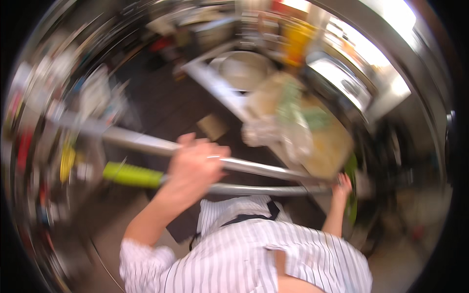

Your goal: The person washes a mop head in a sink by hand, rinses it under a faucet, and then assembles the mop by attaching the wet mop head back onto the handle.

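Note:
My left hand (199, 161), a ring on one finger, is closed around a metal pole (253, 167) held crosswise in front of my body. Just below it runs a second metal pole (256, 189) with a lime-green handle grip (133, 175); it passes under my left hand, and whether the fingers hold it too is unclear. At the far right, my right hand (342, 185) grips about where the two poles come together. Beside that hand is a lime-green object (351, 205), blurred and partly hidden.
A tan board (329, 146) bearing clear and green plastic bags (289, 106) lies ahead on the right. Behind it are a round pan (243, 69) and a yellow container (296, 40). A brown cardboard piece (212, 127) rests on the dark floor (157, 95). Cluttered shelves line the left, blurred.

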Demonstrator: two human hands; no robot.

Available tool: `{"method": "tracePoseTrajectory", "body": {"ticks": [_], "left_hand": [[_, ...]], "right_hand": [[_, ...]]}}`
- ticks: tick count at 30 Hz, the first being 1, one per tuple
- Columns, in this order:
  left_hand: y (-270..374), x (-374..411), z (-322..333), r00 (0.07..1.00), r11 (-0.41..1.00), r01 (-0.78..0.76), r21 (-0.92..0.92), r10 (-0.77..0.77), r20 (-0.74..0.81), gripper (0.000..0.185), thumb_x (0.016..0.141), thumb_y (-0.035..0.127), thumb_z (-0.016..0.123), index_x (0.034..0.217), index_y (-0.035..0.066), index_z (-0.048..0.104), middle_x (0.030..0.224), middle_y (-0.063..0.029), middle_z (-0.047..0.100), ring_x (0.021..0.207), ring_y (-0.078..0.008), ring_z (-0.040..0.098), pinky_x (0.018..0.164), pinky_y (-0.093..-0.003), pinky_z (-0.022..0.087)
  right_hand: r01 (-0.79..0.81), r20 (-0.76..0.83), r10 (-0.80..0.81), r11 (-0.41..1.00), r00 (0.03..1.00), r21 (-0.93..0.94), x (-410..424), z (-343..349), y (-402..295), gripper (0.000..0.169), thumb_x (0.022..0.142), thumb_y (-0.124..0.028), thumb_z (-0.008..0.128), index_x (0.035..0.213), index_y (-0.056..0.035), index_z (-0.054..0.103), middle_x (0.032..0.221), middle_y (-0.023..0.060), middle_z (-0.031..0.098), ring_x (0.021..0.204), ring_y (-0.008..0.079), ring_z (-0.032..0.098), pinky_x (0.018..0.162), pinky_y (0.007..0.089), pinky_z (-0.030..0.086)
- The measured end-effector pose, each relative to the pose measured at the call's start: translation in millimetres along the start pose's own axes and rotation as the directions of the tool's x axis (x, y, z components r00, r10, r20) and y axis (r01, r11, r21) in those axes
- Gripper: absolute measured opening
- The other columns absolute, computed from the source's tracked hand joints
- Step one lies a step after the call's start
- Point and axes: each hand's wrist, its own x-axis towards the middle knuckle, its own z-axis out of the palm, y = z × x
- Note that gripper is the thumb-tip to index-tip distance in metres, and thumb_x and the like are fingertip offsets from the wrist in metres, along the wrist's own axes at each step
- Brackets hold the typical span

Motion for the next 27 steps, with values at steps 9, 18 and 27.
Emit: {"method": "tracePoseTrajectory", "body": {"ticks": [9,18,27], "left_hand": [[9,33,-47,0.945,0.895,-0.317,0.312,0.326,0.025,0.031,0.072,0.021,0.066,0.095,0.003,0.055,0.069,-0.0087,0.044,0.063,-0.0258,0.048,0.056,-0.0367,0.038],[40,66,-53,0.875,0.784,-0.428,0.450,0.483,-0.009,0.030,0.081,0.024,0.060,0.101,0.002,0.056,0.069,-0.0090,0.046,0.061,-0.0272,0.049,0.052,-0.0373,0.036],[68,61,-54,0.845,0.732,-0.416,0.540,0.530,-0.068,0.034,0.082,0.033,0.058,0.101,0.005,0.059,0.067,-0.0053,0.044,0.058,-0.0222,0.048,0.051,-0.0337,0.037]], "right_hand": [[0.152,-0.084,-0.127,0.788,0.988,0.596,-58,79,15,0.023,0.078,-0.007,0.054,0.062,-0.0114,0.038,0.051,-0.0012,0.040,0.044,0.0088,0.037,0.046,0.0233,0.037],[0.067,-0.068,-0.033,0.807,0.997,0.587,-162,207,60,0.020,0.083,-0.010,0.048,0.065,-0.0079,0.040,0.056,0.0045,0.044,0.053,0.0180,0.047,0.060,0.0315,0.045],[-0.360,0.390,0.144,0.742,0.909,0.565,-267,280,96,0.012,0.085,-0.014,0.053,0.080,-0.0047,0.049,0.075,0.0069,0.054,0.075,0.0201,0.055,0.073,0.0326,0.047]]}}
